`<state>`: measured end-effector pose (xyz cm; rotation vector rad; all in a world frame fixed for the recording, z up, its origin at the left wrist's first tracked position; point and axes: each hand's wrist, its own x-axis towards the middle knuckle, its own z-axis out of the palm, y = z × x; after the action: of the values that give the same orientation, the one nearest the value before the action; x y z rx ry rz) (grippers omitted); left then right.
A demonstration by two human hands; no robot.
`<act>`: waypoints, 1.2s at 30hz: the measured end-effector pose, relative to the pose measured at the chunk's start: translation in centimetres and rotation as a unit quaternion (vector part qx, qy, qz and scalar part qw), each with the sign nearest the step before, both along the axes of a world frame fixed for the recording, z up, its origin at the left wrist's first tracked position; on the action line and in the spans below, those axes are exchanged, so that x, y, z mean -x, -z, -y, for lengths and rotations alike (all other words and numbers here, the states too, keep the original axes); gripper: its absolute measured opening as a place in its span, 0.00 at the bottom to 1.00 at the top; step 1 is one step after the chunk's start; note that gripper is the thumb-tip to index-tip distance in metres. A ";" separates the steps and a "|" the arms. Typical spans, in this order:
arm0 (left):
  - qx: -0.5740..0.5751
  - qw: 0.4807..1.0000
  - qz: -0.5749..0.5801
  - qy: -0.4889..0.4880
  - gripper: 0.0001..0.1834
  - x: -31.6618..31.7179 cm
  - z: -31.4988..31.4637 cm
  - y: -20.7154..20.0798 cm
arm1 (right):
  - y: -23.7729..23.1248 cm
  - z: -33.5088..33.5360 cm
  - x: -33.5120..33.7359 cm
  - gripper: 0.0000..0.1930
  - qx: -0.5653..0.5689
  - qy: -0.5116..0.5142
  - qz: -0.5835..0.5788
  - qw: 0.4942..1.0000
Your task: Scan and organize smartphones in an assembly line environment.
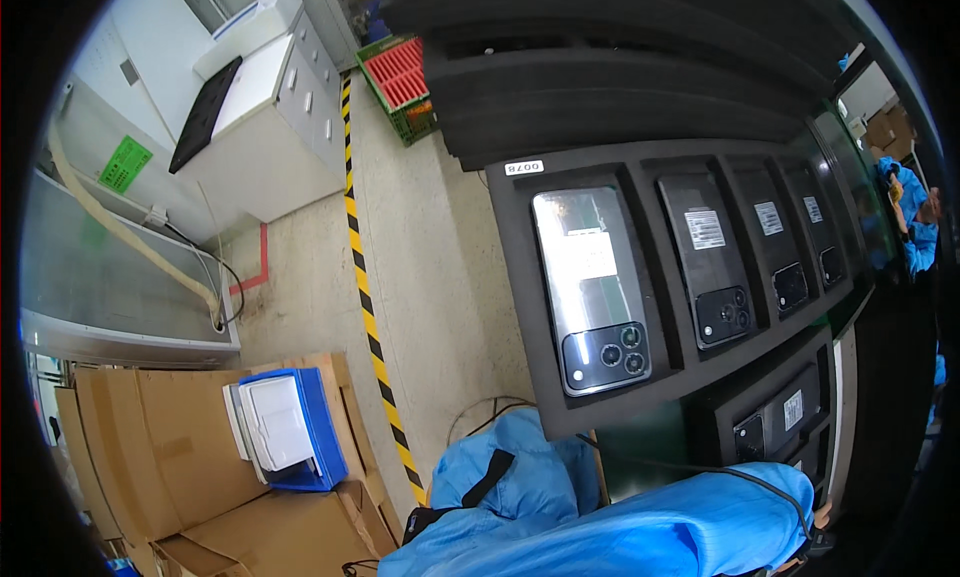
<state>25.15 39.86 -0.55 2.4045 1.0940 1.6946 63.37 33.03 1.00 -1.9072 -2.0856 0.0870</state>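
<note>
Head view: four flat, round-cornered phones (597, 295) lie face down in the deep slots of a matt black foam tray (522, 252), right of centre. Their dark backs look smooth; the leftmost throws a bright mirror-like glare, and each carries a white paper label and a raised camera block with round lenses. Beneath, at lower right, a second foam tray (708, 427) holds more phones. A crinkled blue cloth sleeve (690, 522) covers that tray's near part, with a thin black cable (700, 467) lying across the cloth. Only a sliver of a hand (823, 515) shows past the cuff, near the lower tray; I cannot tell whether it is left or right, spread or pinching.

Behind stand stacked ridged black slabs (620, 92). To the left are a glossy white drawer cabinet (265, 162), a green crate (412, 127), striped tape (362, 297) on the speckled floor, brown cardboard boxes (165, 447) and a blue plastic bin (325, 437). At far right, a person in blue (912, 227) is partly visible.
</note>
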 end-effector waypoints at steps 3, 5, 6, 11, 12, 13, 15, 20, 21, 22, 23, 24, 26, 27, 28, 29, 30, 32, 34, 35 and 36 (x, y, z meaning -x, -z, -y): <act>-0.009 1.000 0.016 -0.003 0.25 -0.6 -0.4 0.1 | -1.7 2.9 6.1 0.26 -0.001 0.057 -0.051 0.997; -0.018 0.999 0.026 -0.006 0.25 -0.9 -0.7 -0.4 | -2.5 3.4 7.6 0.25 0.017 0.090 -0.058 0.994; -0.024 0.999 0.030 -0.004 0.25 -1.3 -0.7 -0.7 | -2.6 3.3 7.3 0.25 0.011 0.086 -0.054 0.995; -0.041 0.998 0.044 -0.006 0.25 -2.6 -1.4 -2.3 | -3.7 2.4 5.3 0.26 -0.007 0.071 -0.026 0.997; -0.042 0.998 0.047 -0.006 0.25 -2.8 -1.4 -2.2 | -3.7 2.3 5.0 0.26 -0.006 0.066 -0.018 0.998; -0.044 0.998 0.050 -0.005 0.25 -3.0 -1.5 -2.2 | -3.7 2.1 4.8 0.27 -0.008 0.063 -0.014 0.998; -0.044 0.997 0.056 -0.011 0.25 -3.4 -1.7 -2.1 | -3.7 2.0 4.3 0.27 -0.007 0.056 -0.004 0.998; -0.038 0.997 0.063 -0.022 0.26 -4.7 -1.8 -0.5 | -2.7 1.5 3.1 0.28 0.003 0.037 0.020 0.999; -0.045 0.997 0.061 -0.023 0.26 -5.0 -1.9 -1.1 | -3.0 1.4 2.9 0.28 0.001 0.033 0.022 0.999; -0.049 0.997 0.059 -0.024 0.26 -5.3 -2.0 -1.5 | -3.2 1.4 2.6 0.28 -0.003 0.029 0.023 0.999; -0.053 0.997 0.058 -0.025 0.26 -5.6 -2.0 -2.0 | -3.4 1.4 2.3 0.28 -0.006 0.026 0.024 0.999; -0.054 0.997 0.051 -0.023 0.26 -6.0 -2.1 -1.7 | -2.9 1.4 2.1 0.28 -0.006 0.024 0.022 0.999; -0.058 0.997 0.041 -0.023 0.26 -7.3 -2.5 -1.6 | -2.4 1.4 1.6 0.29 -0.011 0.024 0.018 0.999; -0.058 0.998 0.033 -0.022 0.26 -8.3 -2.7 -1.3 | -1.8 1.6 1.5 0.29 -0.012 0.023 0.019 0.999; -0.060 0.998 0.026 -0.017 0.26 -9.5 -2.9 -0.9 | -1.3 2.4 2.2 0.29 -0.021 0.040 0.002 0.999; -0.060 0.998 0.018 -0.016 0.27 -10.8 -3.2 -0.7 | -1.7 2.8 3.1 0.25 -0.044 0.042 0.054 0.997; -0.060 0.998 0.013 -0.022 0.27 -11.9 -3.6 0.0 | -2.3 3.4 4.0 0.22 -0.065 0.047 0.103 0.991; -0.062 0.993 0.005 -0.101 0.27 -11.8 -5.5 3.2 | -1.4 2.9 3.4 0.25 -0.047 0.013 0.193 0.980; -0.097 0.894 -0.062 -0.433 0.27 3.0 -6.8 19.2 | -1.9 8.7 24.1 0.25 0.073 -0.053 -0.049 0.995; 0.048 0.970 -0.026 -0.237 0.28 -2.5 -5.7 12.5 | -4.8 9.0 21.5 0.25 0.020 0.022 -0.078 0.996; 0.039 0.990 -0.034 -0.132 0.24 -4.9 -3.6 6.0 | -6.5 9.2 17.4 0.25 -0.016 0.071 -0.104 0.992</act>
<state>30.09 43.43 -6.51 2.3755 1.5177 1.6088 45.92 23.83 7.52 -1.9322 -1.8012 0.2093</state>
